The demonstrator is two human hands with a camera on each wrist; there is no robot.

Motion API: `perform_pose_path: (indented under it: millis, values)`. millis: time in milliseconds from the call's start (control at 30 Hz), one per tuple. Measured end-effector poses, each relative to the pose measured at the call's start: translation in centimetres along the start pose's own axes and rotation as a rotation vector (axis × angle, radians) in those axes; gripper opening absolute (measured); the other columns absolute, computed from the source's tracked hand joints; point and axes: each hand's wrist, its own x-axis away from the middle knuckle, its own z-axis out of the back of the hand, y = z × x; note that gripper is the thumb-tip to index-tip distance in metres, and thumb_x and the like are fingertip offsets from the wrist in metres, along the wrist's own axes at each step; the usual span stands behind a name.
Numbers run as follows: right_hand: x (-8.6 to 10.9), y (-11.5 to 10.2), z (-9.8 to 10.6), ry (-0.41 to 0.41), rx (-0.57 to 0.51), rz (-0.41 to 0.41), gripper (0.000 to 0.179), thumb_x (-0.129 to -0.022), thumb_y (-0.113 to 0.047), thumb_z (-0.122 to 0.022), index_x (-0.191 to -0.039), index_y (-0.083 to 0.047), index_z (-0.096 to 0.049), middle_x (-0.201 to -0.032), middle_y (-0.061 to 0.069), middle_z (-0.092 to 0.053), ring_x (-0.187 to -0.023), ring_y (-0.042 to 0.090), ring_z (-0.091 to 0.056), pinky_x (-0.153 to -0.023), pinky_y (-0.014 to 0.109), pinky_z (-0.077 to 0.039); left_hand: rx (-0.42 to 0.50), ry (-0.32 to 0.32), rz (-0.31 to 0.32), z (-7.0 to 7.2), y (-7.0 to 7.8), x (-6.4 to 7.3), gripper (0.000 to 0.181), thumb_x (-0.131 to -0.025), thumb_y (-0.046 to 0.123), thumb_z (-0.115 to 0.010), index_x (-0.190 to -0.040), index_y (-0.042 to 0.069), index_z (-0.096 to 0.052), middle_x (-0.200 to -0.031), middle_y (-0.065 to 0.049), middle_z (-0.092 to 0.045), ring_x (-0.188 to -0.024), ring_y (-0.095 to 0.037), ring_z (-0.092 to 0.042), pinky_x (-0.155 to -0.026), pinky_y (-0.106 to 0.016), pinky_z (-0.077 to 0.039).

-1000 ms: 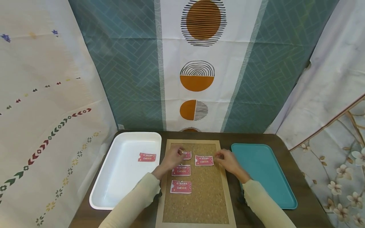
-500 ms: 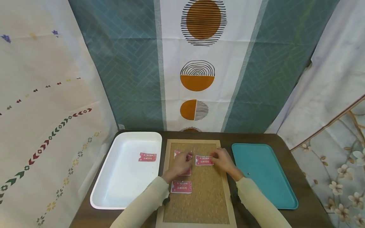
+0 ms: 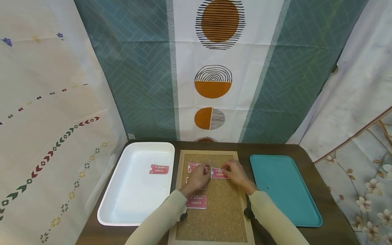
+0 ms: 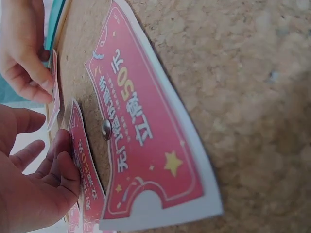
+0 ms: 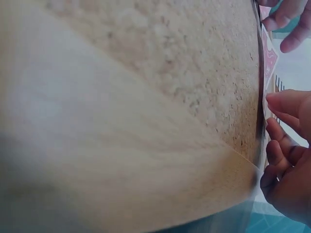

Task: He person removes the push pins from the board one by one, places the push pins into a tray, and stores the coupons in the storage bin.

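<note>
Several red coupons are on the cork board (image 3: 214,217). The upper right coupon (image 3: 217,173) lies between the two hands. My right hand (image 3: 236,173) has its bent fingertips at that coupon's right end, seeming to pinch it; the exact contact is partly hidden. The left hand (image 3: 197,177) is just left of the same coupon, fingers loosely bent with no object visible in them. It covers parts of the upper left coupon (image 3: 192,166) and the middle coupon (image 3: 204,187). A round metal pin (image 4: 106,129) sits at the edge of the lower coupon (image 4: 146,131) in the left wrist view.
Left of the board stands a white tray (image 3: 134,204) with one red coupon (image 3: 159,169) in it. A teal tray (image 3: 294,190) is on the right, holding a tiny dark piece (image 3: 268,188). All rest on a dark table (image 3: 245,147) with patterned cloths around.
My left hand has moved right and down from the upper left coupon, toward the upper right one. The right hand has moved left, onto that coupon's right end.
</note>
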Motion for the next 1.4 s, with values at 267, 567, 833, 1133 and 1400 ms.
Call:
perform_pose_path:
  millis: [267, 567, 833, 1133, 1400]
  values:
    - [-0.3, 0.1, -0.2, 0.012, 0.015, 0.006, 0.009, -0.094, -0.007, -0.078, -0.102, -0.006, -0.078, -0.102, 0.009, -0.069, -0.1, 0.028, -0.061, -0.093, 0.052, -0.051, 0.047, -0.059, 0.048, -0.8, 0.4, -0.9, 0.046, -0.1, 0.014, -0.068, -0.145, 0.008, -0.058, -0.099, 0.0, -0.063, -0.077, -0.013, -0.06, -0.065, -0.028, -0.05]
    - [-0.9, -0.3, -0.3, 0.008, 0.027, 0.062, 0.006, -0.09, -0.005, -0.079, -0.092, -0.009, -0.076, -0.095, 0.006, -0.068, -0.093, 0.023, -0.06, -0.087, 0.047, -0.051, 0.068, -0.056, 0.051, -1.1, 0.3, -1.0, 0.043, -0.099, 0.011, -0.068, -0.141, 0.008, -0.06, -0.093, 0.0, -0.063, -0.059, -0.01, -0.056, -0.049, -0.025, -0.045]
    - [-1.7, -0.4, -0.1, -0.024, 0.016, 0.022, 0.006, -0.091, -0.006, -0.079, -0.087, -0.009, -0.076, -0.084, 0.002, -0.069, -0.079, 0.015, -0.059, -0.076, 0.036, -0.054, 0.053, -0.042, 0.019, -1.5, 0.3, -1.3, 0.04, -0.098, 0.008, -0.07, -0.137, 0.007, -0.063, -0.09, 0.0, -0.064, -0.057, -0.008, -0.054, -0.049, -0.023, -0.044]
    - [-2.1, -0.8, 0.0, -0.082, -0.031, -0.06, 0.009, -0.092, -0.005, -0.076, -0.084, -0.008, -0.074, -0.076, 0.0, -0.065, -0.07, 0.014, -0.056, -0.064, 0.028, -0.047, 0.002, -0.037, 0.025, -1.6, 0.7, -1.3, 0.041, -0.098, 0.011, -0.073, -0.137, 0.008, -0.063, -0.091, -0.001, -0.064, -0.069, -0.012, -0.057, -0.058, -0.027, -0.047]
    - [-2.2, -1.3, 0.3, -0.106, -0.055, -0.092, 0.01, -0.093, -0.005, -0.075, -0.084, -0.007, -0.072, -0.076, 0.001, -0.063, -0.07, 0.015, -0.054, -0.063, 0.028, -0.044, -0.015, -0.04, 0.038, -1.6, 0.8, -1.5, 0.04, -0.1, 0.014, -0.072, -0.138, 0.009, -0.061, -0.089, 0.0, -0.062, -0.07, -0.013, -0.056, -0.058, -0.028, -0.045]
